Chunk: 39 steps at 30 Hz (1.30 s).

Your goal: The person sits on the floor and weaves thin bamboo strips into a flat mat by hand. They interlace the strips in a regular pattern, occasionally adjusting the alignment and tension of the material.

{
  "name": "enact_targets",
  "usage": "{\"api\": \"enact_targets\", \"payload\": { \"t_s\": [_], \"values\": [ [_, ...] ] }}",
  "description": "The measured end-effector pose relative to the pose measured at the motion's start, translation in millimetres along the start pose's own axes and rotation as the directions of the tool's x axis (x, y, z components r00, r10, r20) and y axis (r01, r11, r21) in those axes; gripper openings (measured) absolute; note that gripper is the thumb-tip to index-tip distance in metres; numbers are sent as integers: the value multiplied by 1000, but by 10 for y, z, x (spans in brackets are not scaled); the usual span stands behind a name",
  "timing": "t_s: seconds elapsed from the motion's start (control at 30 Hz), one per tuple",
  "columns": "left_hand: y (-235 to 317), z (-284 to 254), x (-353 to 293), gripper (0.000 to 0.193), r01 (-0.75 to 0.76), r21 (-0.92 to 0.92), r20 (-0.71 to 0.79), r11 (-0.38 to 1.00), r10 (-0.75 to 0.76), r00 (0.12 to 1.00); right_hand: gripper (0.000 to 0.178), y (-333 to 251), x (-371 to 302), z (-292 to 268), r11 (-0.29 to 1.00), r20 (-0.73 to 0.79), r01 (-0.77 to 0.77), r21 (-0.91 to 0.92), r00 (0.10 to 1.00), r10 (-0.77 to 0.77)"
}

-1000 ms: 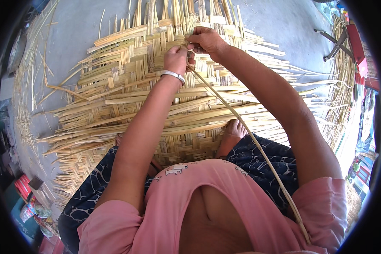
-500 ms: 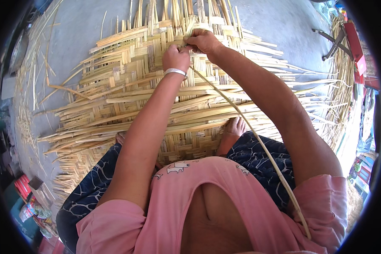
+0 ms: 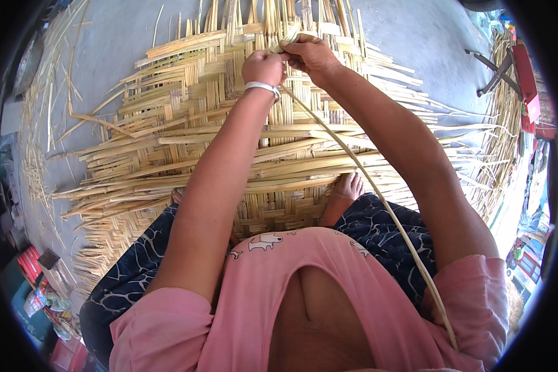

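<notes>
Beneath my hands a woven mat of flat, straw-coloured strips lies on the floor, its loose ends sticking out on the far and side edges. My left hand, with a white band at the wrist, is closed on a long, thin strip. From there the strip slants back between my arms to my right shoulder. Just to the right, my right hand pinches the upright strips near the mat's far edge. The two hands nearly touch, and their fingertips partly hide what they grip.
Loose long strips lie across the near part of the mat, by my bare feet. More strips are heaped at the right and scattered at the left. A red object with dark crossed legs stands far right.
Both hands have shifted slightly away from me and a little to the right in the picture. My right fingers have opened out somewhat around the upright strips. The long strip still slants to my shoulder.
</notes>
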<state>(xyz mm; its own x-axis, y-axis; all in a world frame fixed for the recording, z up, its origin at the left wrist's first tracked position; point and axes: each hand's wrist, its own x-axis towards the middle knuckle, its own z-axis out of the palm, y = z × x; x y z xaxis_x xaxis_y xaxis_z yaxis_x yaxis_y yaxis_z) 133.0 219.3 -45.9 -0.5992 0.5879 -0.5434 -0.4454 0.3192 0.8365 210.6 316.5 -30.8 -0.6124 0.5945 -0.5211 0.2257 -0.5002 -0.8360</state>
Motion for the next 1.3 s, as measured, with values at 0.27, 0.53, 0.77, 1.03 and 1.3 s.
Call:
{"api": "enact_targets", "payload": {
  "t_s": [0.27, 0.53, 0.77, 1.03, 1.3],
  "values": [
    [-4, 89, 92, 13, 55, -228, -57, 972, -70, 996, 8, -105, -12, 13, 999, 56, 21, -43, 998, -19],
    [-206, -622, 519, 12, 218, -499, 34, 839, -232, 972, 14, -159, -9, -314, 855, 90, 59, -516, 996, -14],
    [-265, -555, 492, 13, 126, -396, -37, 910, -152, 988, 12, -2, 107, -510, 787, 148, 24, -617, 985, 86],
    [-259, -570, 456, 13, 111, -382, -34, 917, -134, 990, 6, -40, 190, -398, 869, 125, 18, -495, 991, 50],
    [-219, -567, 418, 13, 119, -383, -32, 916, -142, 989, 9, 29, 263, -421, 820, 93, 28, -571, 995, 31]
  ]
}}
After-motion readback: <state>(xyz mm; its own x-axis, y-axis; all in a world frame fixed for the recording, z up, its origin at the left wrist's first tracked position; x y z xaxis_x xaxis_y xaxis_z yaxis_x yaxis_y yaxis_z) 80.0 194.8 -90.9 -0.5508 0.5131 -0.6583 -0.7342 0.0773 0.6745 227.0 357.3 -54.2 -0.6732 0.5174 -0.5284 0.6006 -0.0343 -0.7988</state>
